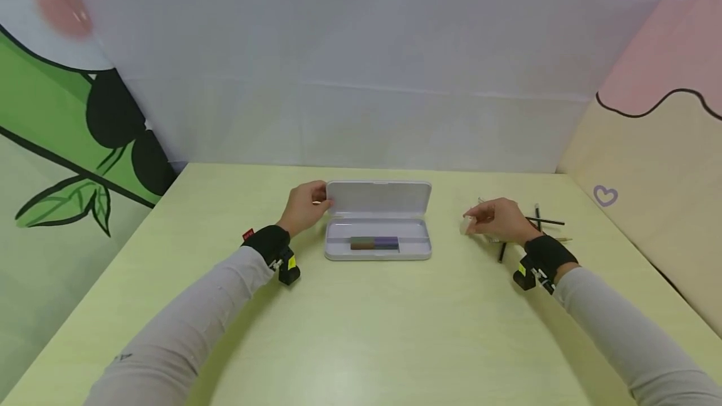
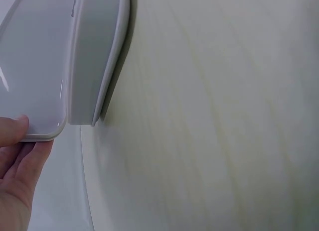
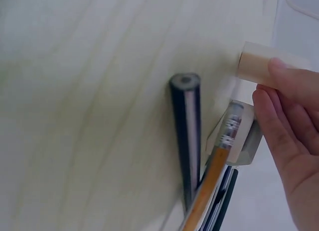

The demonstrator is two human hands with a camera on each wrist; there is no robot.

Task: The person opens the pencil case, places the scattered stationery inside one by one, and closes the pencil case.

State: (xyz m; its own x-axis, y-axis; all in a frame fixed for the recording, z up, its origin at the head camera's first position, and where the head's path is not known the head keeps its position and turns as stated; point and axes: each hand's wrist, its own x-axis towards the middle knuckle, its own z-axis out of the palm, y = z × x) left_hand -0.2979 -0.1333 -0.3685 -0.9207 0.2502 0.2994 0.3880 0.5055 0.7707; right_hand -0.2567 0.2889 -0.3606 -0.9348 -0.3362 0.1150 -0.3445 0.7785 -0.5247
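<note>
A white pencil case [image 1: 333, 254] lies open on the table, its lid [image 1: 378, 198] tilted up at the back. My left hand [image 1: 304, 208] pinches the lid's left edge, thumb on the inner face and fingers behind, as the left wrist view shows. Inside the case lies a small brown-green and purple block [image 1: 375, 243]. To the right of the case, my right hand [image 1: 502, 219] pinches a small off-white eraser [image 3: 253, 66] between thumb and fingers. Below that hand, in the right wrist view, are a dark pencil [image 3: 185, 121], an orange pencil [image 3: 209, 178] and another pale block [image 3: 249, 141].
Several crossed pencils [image 1: 545, 221] lie around and beyond the right hand, partly hidden by it. A pale wall [image 1: 372, 80] stands behind the table [image 1: 361, 324], with printed panels on the left and right.
</note>
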